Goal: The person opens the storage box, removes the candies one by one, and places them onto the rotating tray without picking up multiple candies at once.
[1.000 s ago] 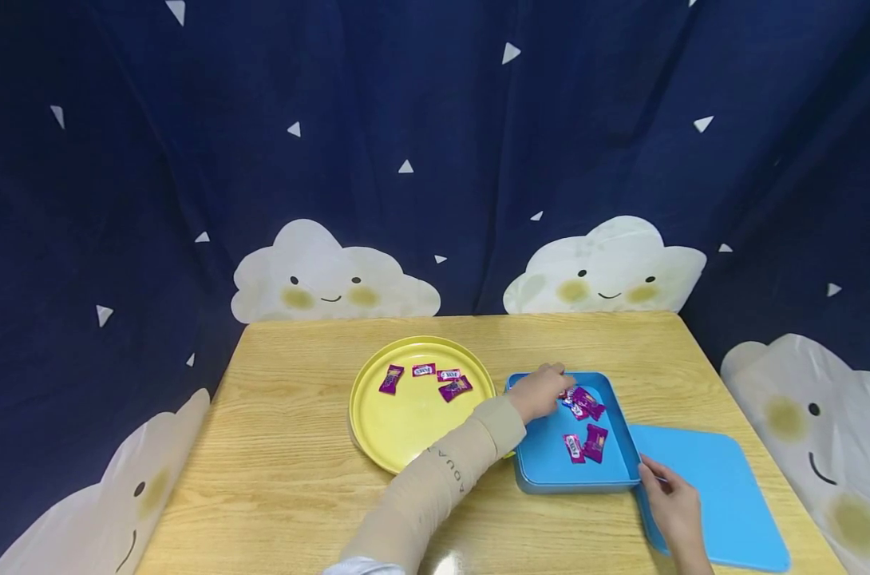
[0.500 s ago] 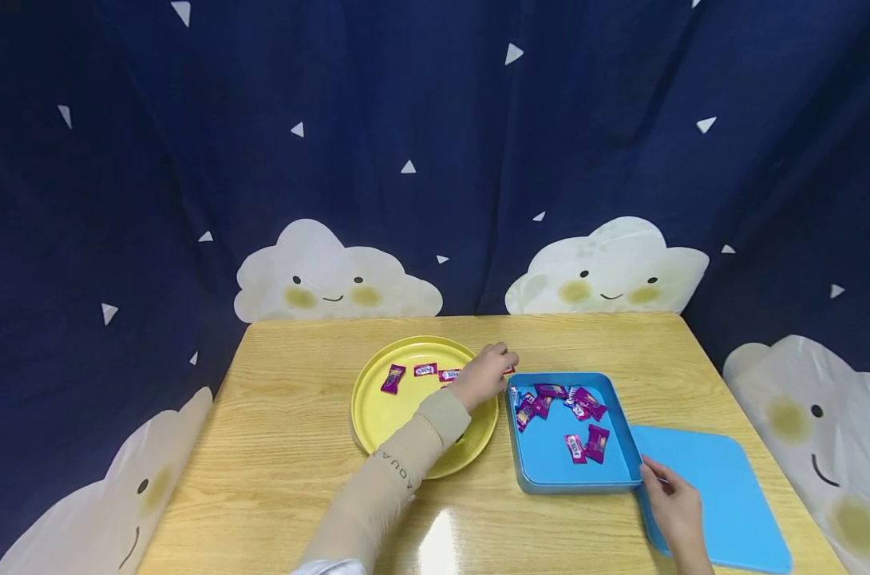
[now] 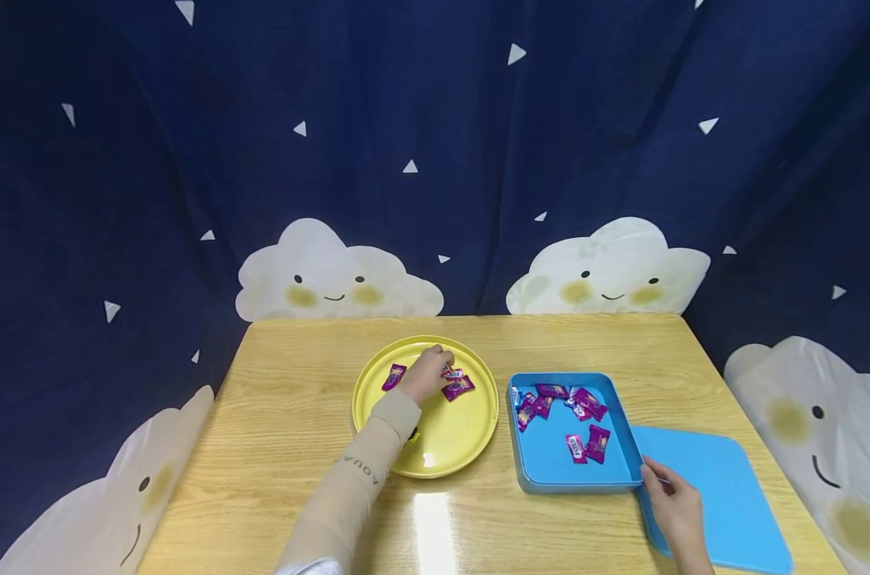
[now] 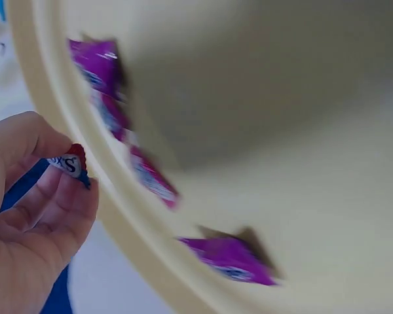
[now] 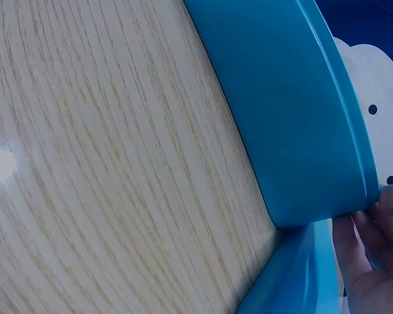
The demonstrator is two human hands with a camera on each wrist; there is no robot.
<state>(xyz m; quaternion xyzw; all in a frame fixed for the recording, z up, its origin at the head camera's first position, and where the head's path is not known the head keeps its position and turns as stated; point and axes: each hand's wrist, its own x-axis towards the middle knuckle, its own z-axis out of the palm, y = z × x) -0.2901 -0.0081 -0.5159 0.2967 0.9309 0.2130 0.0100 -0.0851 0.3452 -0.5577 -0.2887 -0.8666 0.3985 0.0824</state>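
Observation:
My left hand [image 3: 424, 375] is over the far part of the round yellow tray [image 3: 442, 439]. Between thumb and fingers it pinches a small wrapped candy [image 4: 69, 162] in red, white and blue, plain in the left wrist view. Several purple and pink candies lie on the tray, among them a purple candy [image 3: 459, 389] to the right of the hand. My right hand [image 3: 672, 499] grips the near right corner of the square blue box [image 3: 550, 463], thumb at the rim and fingers below it in the right wrist view. Several wrapped candies [image 3: 597, 444] lie inside the box.
A flat blue lid [image 3: 715, 495] lies on the wooden table [image 3: 284, 415] at the right, partly under the right hand. Behind the table hangs a dark blue curtain [image 3: 377, 104] with white clouds.
My left hand has moved left from inside the blue box to above the yellow tray, carrying a candy. The right hand stays at the box corner.

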